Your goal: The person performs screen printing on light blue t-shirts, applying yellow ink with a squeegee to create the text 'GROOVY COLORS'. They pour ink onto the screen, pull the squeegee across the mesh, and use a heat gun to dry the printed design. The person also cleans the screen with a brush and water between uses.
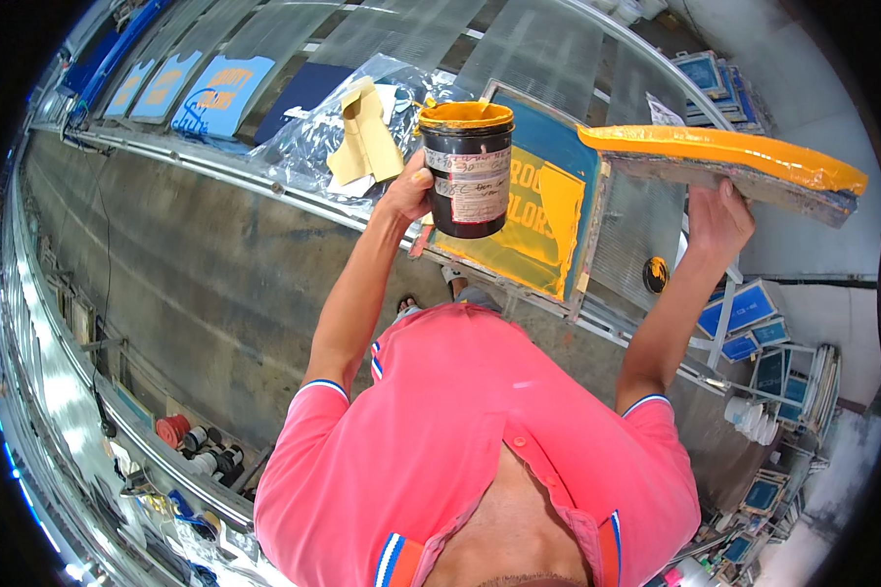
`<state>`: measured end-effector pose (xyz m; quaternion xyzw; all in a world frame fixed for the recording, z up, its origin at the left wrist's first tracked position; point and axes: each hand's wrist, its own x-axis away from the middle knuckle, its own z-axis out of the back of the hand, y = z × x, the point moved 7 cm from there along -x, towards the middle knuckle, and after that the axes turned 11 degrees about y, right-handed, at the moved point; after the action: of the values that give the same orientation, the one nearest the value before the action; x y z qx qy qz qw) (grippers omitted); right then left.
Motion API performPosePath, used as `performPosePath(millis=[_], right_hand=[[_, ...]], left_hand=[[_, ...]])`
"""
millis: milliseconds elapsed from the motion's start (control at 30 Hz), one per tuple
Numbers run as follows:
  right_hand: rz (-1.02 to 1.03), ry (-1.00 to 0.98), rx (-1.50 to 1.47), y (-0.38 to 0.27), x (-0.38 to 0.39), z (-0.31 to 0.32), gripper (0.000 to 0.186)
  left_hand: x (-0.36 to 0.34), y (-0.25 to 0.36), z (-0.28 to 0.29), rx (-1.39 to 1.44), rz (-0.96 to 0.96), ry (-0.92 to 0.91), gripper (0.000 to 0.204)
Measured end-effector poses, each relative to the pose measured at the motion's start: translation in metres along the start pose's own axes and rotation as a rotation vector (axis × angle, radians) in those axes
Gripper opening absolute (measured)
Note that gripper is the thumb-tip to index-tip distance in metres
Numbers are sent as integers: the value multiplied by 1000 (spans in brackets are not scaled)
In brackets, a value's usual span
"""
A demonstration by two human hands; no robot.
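- Landmark: the printing screen (593, 230), lying on the long desk (519, 49), shows block lettering through yellow ink.
- The black tub (468, 220), yellow ink around its rim, is held above the screen's left side; its pale label bears dark handwriting, too small to read surely.
- The left hand (411, 188) grips the tub, thumb along its side; its other fingers are mostly hidden, so their spread cannot be told.
- Right of the screen, the right hand (722, 217) has its fingers bent against the underside of a squeegee (734, 149) thickly coated in orange-yellow ink.
- Well left of the screen, light-blue cloth pieces (223, 96) carry orange lettering.
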<state>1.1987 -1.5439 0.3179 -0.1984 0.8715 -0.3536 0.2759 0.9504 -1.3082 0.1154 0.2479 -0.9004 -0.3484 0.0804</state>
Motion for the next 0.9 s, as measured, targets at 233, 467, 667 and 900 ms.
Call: performPosePath(millis=[233,467,667,900], right_hand=[[9,-48,-56,-5,-22,-35,56],[-98,-299,-49,16,-43,-73,47],[-144,-278,65,32,-59,-85,37],[-136,-266,106,49,-39,-150,44]], left_hand=[[-16,-10,-15,-55,58,-81,114],[-24,-18,-4,21,88,-143,111],[-34,-26,8,-12,100,-95,117],[-32,-37,46,173,159,-123,125]])
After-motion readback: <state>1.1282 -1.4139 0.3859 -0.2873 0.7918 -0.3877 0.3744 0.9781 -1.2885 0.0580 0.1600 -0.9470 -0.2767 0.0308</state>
